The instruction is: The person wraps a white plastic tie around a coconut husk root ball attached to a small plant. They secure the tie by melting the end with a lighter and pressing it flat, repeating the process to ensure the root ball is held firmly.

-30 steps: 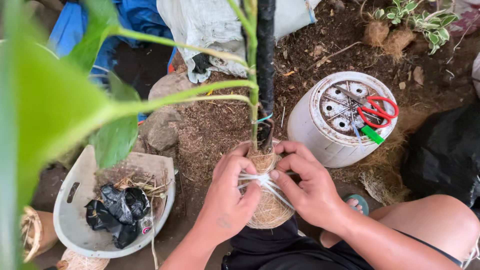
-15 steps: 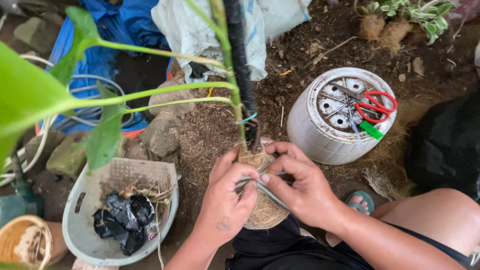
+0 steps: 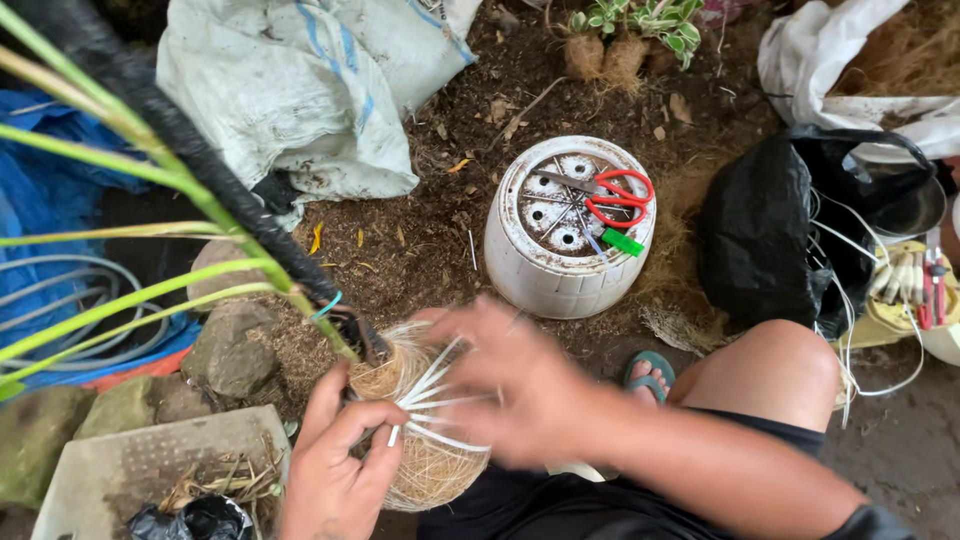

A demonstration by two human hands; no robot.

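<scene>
Down at the left, your grey tray [image 3: 120,450] holds dry stalks and a crumpled black bag [image 3: 190,518]. Just right of it, your left hand [image 3: 340,465] cups the fibre ball [image 3: 420,440] at the plant's base, thumb and fingers pinching the white strings [image 3: 430,400] wrapped over it. Your right hand [image 3: 520,385] lies on the same strings, blurred, so you cannot tell its grip. Behind the ball stands an upturned white pot [image 3: 565,270] with red scissors [image 3: 615,198] and a green clip [image 3: 622,242] on its base. Farther right, a black sack [image 3: 765,230] sits open, its contents hidden.
</scene>
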